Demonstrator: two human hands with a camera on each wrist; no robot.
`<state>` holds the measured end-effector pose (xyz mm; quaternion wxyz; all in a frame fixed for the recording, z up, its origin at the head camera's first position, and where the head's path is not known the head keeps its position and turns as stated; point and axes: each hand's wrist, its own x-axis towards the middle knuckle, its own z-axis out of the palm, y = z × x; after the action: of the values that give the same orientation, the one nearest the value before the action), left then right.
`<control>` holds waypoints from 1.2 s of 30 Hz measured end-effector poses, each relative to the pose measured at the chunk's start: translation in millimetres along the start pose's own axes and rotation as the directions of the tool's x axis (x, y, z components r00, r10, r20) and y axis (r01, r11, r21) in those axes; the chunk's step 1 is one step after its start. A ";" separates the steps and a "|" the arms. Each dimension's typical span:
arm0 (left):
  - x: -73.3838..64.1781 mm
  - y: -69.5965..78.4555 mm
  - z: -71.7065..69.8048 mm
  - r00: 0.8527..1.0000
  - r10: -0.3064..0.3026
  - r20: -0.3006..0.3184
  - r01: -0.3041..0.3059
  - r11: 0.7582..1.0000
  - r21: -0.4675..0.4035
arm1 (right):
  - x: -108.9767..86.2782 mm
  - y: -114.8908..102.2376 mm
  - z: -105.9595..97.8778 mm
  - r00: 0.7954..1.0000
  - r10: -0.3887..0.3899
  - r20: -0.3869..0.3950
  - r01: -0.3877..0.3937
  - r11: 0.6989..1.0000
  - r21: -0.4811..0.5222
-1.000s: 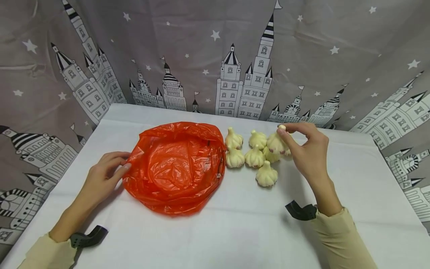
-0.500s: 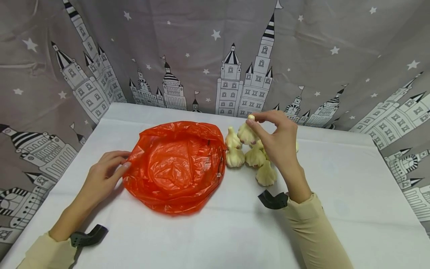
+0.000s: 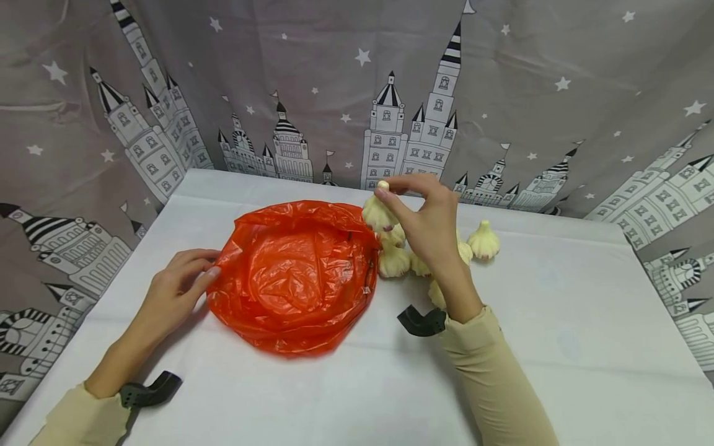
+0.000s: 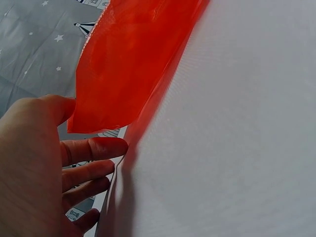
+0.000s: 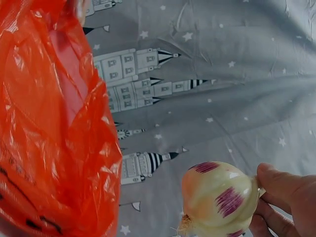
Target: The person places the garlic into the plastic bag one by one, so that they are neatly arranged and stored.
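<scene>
A red plastic bag [image 3: 290,272] sits with its mouth open on the white table. My left hand [image 3: 177,288] holds its left edge; in the left wrist view the thumb tip disappears behind the bag [image 4: 123,64], and the other fingers are spread below. My right hand [image 3: 426,217] pinches a garlic bulb [image 3: 378,214] by its stem, just over the bag's right rim. Purple patches and a tuft of root show on this bulb [image 5: 219,197] in the right wrist view. Several more garlic bulbs [image 3: 393,261] lie right of the bag, partly hidden by my right hand and forearm.
A lone garlic bulb [image 3: 484,241] stands at the right end of the group. The white table [image 3: 346,402] ends at a grey curtain [image 3: 334,62] printed with castles and stars. Black straps with dark mounts circle both wrists.
My right hand has carried the garlic bulb left, from over the right side of the group to the bag's right rim. My left hand and the bag have stayed in place.
</scene>
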<state>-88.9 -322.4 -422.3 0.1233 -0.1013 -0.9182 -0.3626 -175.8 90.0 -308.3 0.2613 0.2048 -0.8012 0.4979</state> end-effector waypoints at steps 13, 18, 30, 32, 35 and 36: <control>-0.4 -0.4 -2.6 0.998 -0.049 0.028 0.049 0.999 0.007 | 11.1 -8.1 42.8 0.997 0.014 0.076 -0.017 0.999 0.050; -0.5 -0.2 -0.5 0.999 -0.046 0.024 0.046 0.999 -0.001 | 15.3 -10.6 61.9 0.994 0.025 0.107 -0.033 0.997 0.076; 2.8 2.0 0.2 0.999 -0.030 0.016 0.030 0.999 -0.022 | 18.7 -25.8 109.1 0.969 0.046 0.241 -0.069 0.994 0.086; 2.6 2.1 0.1 0.999 -0.033 0.016 0.033 0.999 -0.023 | 18.3 -26.5 116.0 0.960 0.038 0.277 -0.068 0.993 0.101; 2.1 1.7 0.1 0.999 -0.038 0.015 0.038 0.999 -0.021 | 17.7 -26.4 126.0 0.943 0.014 0.334 -0.057 0.991 0.118; 1.9 1.4 0.0 0.999 -0.039 0.015 0.040 0.999 -0.021 | 17.6 -26.1 129.1 0.938 0.010 0.347 -0.056 0.991 0.123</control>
<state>-90.3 -321.2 -420.8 0.1081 -0.0870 -0.9170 -0.3740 -202.0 -39.0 -326.7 0.0941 0.2923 -0.8036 0.5098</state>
